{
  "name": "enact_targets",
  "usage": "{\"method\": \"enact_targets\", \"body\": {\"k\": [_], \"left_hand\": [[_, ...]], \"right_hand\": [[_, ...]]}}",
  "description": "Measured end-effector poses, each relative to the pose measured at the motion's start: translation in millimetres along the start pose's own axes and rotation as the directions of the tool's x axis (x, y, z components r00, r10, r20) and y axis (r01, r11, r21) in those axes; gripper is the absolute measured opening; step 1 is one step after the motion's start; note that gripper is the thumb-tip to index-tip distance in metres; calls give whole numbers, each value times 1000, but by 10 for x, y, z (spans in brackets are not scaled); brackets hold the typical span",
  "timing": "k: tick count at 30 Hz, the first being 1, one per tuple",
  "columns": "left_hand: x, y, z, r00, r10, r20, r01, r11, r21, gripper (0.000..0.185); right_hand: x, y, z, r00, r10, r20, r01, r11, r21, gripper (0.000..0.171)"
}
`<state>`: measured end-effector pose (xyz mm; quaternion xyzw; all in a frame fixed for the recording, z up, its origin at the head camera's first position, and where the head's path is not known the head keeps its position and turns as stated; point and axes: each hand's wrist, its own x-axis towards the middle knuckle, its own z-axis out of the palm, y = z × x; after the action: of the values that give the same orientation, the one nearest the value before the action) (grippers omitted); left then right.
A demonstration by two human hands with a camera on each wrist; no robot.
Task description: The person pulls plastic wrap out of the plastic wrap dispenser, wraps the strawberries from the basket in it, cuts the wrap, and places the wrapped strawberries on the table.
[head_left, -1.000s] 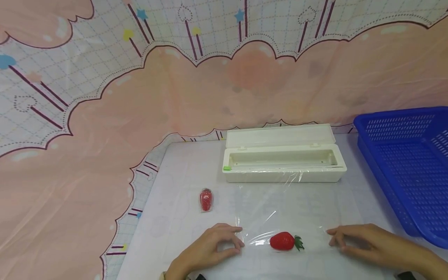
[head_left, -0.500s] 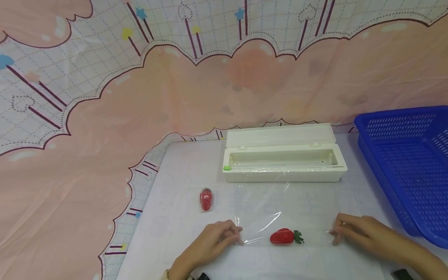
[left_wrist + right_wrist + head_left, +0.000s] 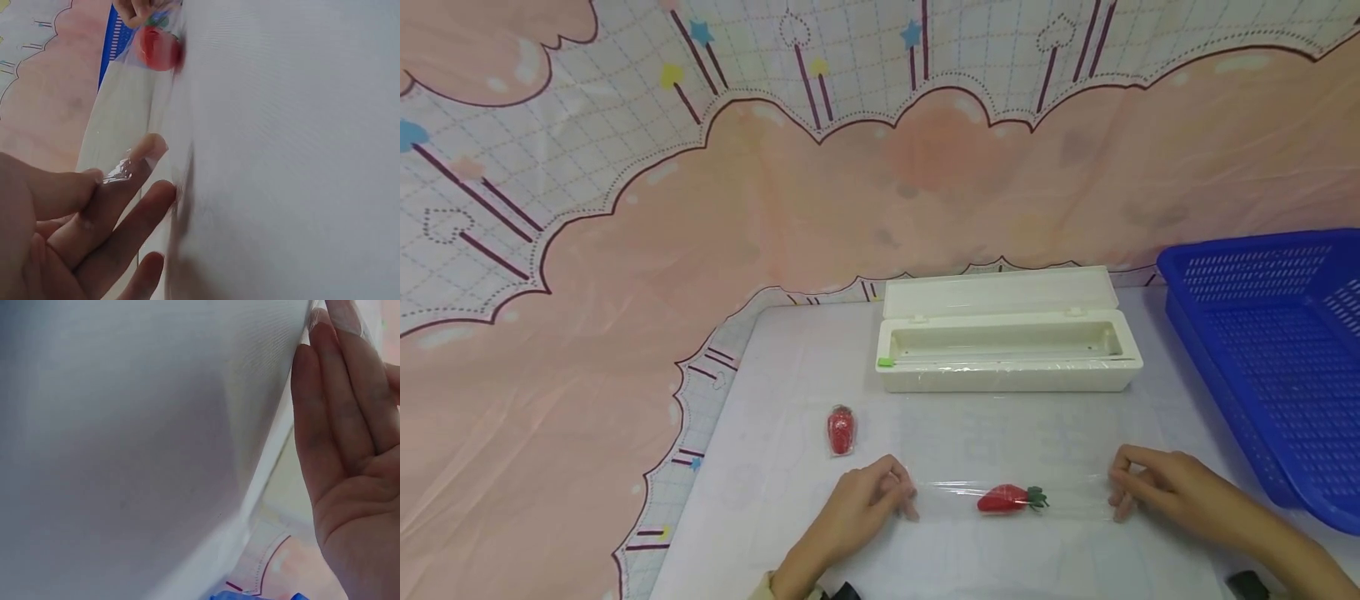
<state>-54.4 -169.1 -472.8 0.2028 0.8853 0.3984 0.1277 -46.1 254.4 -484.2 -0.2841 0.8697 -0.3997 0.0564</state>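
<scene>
Left hand: the left hand (image 3: 868, 500) sits at the near edge of the table (image 3: 775, 392), at about 9 o'clock from the fruit, thumb and fingertips pinching the left end of the cling film (image 3: 955, 492). The left wrist view shows the film's edge caught against a fingertip (image 3: 147, 150), the other fingers loosely straight beneath it.

Right hand: the right hand (image 3: 1157, 487) mirrors it at 3 o'clock from the fruit, fingers curled in and pinching the film's right end. In the right wrist view the fingers (image 3: 337, 406) lie long and close together against the white surface; the pinch itself is out of sight there.

Cling film: a clear sheet folded into a narrow band, stretched taut between the two hands, lying low over the table.

Strawberry: the strawberry (image 3: 1002, 498) lies on its side inside the film band, midway between the hands, green leaves pointing to 3 o'clock. It shows as a red blur in the left wrist view (image 3: 159, 49).

Wrapped strawberry: a second, wrapped strawberry (image 3: 840, 429) lies apart at 11 o'clock from the left hand.

Dispenser box: the white dispenser box (image 3: 1007, 354) stands lid-open at 12 o'clock from the fruit, well behind it.

Basket: a blue basket (image 3: 1262, 350) sits at 2 o'clock, at the table's right edge.

Backdrop: a pink patterned cloth (image 3: 625, 250) hangs behind and drapes to the left.
</scene>
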Motion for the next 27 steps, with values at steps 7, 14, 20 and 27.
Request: {"method": "enact_targets", "body": {"k": [7, 14, 20, 27], "left_hand": [[72, 35, 11, 998, -41, -50, 42, 999, 18, 8], [154, 68, 21, 990, -108, -90, 114, 991, 65, 6], [212, 70, 36, 989, -126, -80, 131, 990, 55, 8], [244, 111, 63, 989, -114, -92, 123, 987, 99, 6]], "right_hand": [[71, -57, -2, 990, 140, 10, -140, 989, -50, 13], [138, -125, -4, 970, 240, 31, -239, 970, -37, 12], [174, -129, 3, 961, 275, 41, -274, 961, -31, 15], [210, -136, -1, 952, 300, 62, -301, 954, -2, 18]]}}
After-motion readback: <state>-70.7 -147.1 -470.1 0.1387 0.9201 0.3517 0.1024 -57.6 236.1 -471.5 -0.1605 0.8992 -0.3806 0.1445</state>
